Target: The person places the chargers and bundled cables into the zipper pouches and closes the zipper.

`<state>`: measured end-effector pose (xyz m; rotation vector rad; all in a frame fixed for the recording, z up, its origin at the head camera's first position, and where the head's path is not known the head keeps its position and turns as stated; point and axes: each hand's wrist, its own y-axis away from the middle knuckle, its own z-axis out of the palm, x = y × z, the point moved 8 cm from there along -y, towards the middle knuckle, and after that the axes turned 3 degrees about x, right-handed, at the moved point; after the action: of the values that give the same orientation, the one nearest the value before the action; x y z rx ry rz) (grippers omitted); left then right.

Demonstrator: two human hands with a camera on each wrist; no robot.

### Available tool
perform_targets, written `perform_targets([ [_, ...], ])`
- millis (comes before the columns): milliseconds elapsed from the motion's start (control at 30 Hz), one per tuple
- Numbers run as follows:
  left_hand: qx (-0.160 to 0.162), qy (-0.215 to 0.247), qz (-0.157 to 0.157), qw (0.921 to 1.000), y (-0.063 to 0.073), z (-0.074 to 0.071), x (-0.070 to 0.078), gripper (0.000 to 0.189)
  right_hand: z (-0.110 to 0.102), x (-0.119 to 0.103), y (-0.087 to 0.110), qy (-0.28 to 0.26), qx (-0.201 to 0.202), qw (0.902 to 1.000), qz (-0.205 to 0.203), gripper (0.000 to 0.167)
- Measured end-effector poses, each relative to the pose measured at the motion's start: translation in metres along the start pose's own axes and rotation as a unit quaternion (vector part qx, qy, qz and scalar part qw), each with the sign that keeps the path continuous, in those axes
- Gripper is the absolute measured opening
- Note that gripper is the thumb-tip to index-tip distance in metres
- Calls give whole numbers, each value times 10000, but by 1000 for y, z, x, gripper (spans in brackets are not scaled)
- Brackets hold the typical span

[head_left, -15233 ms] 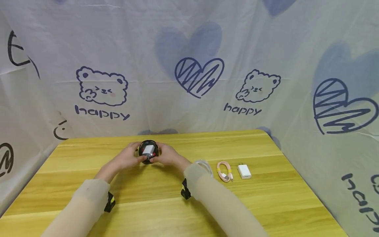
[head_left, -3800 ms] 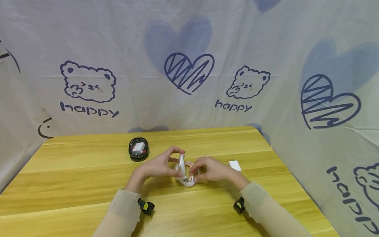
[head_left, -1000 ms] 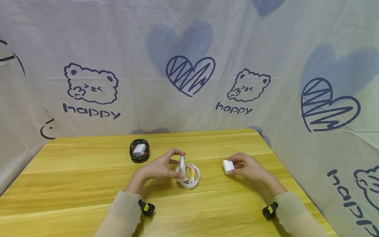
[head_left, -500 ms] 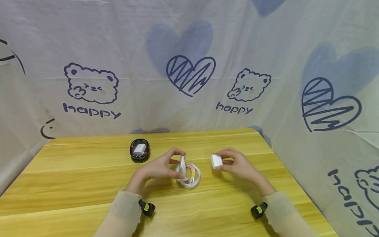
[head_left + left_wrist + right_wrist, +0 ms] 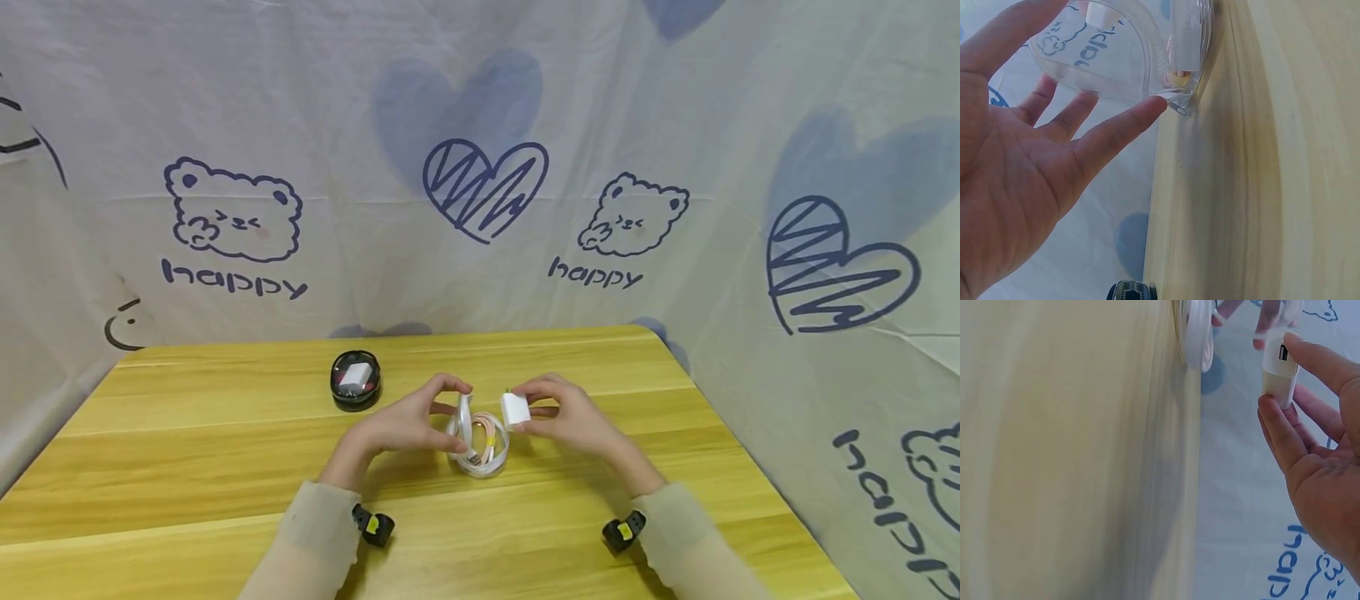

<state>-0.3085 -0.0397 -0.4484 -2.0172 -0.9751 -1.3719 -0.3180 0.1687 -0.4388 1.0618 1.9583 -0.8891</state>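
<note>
My left hand (image 5: 412,419) holds up the lid (image 5: 464,423) of a small clear round zip case (image 5: 487,473), thumb and fingers at the lid's edges. In the left wrist view, the transparent lid (image 5: 1107,59) stands upright beside the thumb, near a zipper pull (image 5: 1180,110). Inside the case's base lies a coiled pink cable (image 5: 489,427) with a yellow tie. Just right of the case, my right hand (image 5: 570,417) pinches a white charger plug (image 5: 515,411) above the table. Its USB port faces the right wrist camera, and the thumb (image 5: 1322,359) presses that end.
A black round case (image 5: 356,405) with a clear top, a white block (image 5: 356,377) showing inside, stands at the back left. The wooden table (image 5: 420,542) reaches a hanging printed cloth (image 5: 360,208) behind and at both sides.
Over the last second my right hand has carried the charger plug left, from the table's right side to beside the clear case. The left hand keeps holding the lid in the same place.
</note>
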Motion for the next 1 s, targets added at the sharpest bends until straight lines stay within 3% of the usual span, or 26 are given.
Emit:
perform_targets([
  [267,-29,55,4,10000,1,0,2,77,24,-3,-7,65,-374,9993,-58,45],
  [567,-74,92,-36,9999,1,0,0,76,46,-3,-13,415,-863,9951,242,43],
  [767,-91,108,-34,9999,1,1,-1,76,56,-7,-18,899,-1101,9896,227,40],
  [1000,-74,113,-17,9999,1,0,-1,75,61,-5,-23,1057,-1211,9857,504,41],
])
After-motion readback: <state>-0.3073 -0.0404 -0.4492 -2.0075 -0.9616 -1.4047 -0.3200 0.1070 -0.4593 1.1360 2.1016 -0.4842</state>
